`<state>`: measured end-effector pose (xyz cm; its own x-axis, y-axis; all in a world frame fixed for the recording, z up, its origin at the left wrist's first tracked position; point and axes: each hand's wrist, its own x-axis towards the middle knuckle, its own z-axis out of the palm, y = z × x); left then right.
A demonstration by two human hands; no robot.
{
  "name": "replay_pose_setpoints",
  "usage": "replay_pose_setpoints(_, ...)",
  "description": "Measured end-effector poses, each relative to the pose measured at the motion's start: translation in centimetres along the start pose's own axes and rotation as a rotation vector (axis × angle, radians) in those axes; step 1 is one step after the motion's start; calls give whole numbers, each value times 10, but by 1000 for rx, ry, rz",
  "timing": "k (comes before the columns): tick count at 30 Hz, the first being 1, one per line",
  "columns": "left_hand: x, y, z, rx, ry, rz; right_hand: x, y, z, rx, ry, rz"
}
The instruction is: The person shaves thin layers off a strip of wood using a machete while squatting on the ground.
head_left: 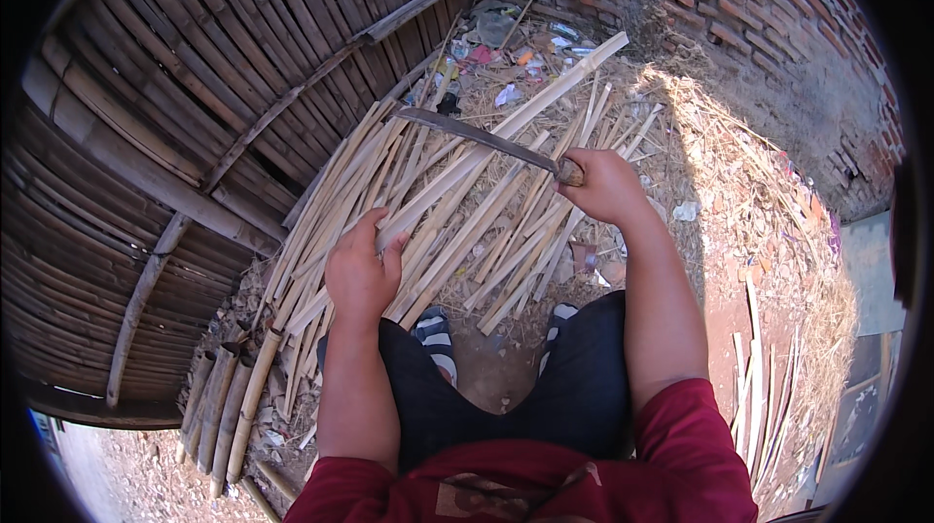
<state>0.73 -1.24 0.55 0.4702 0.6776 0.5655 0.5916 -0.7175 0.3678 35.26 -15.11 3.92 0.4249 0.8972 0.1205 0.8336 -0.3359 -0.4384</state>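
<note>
Grey machete; axis near-crosswise, tip leftward

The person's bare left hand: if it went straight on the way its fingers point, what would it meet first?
With a long, pale split-bamboo strip between thumb and fingers, the left hand would probably meet the curved, dark metal blade crossing ahead, though depth is unclear.

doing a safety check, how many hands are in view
2: the left hand at the wide pale bamboo strip, the right hand gripping the machete. Both show plainly.
</note>
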Motion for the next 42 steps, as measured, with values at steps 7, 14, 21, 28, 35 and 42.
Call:
replay_pose_setpoints(7,0,1,-3,-7,-34,-37,-5,-37,-3,-31,-150,-96)
replay_pose_setpoints(14,2,2,-7,-11,-34,-64,3,23,-9,57,185,214)
replay_pose_setpoints(21,0,2,-1,-10,-39,-34,2,3,2,37,-10,4)
replay_pose_setpoints(28,0,4,-4,-9,-58,-64,-1,-25,2,13,-148,-94)
replay_pose_setpoints(35,2,2,-7,-23,-41,-105,0,15,-18,16,164,258)
replay_pose_setpoints(42,0,2,-2,-17,-51,-83,0,5,-7,3,16,54)
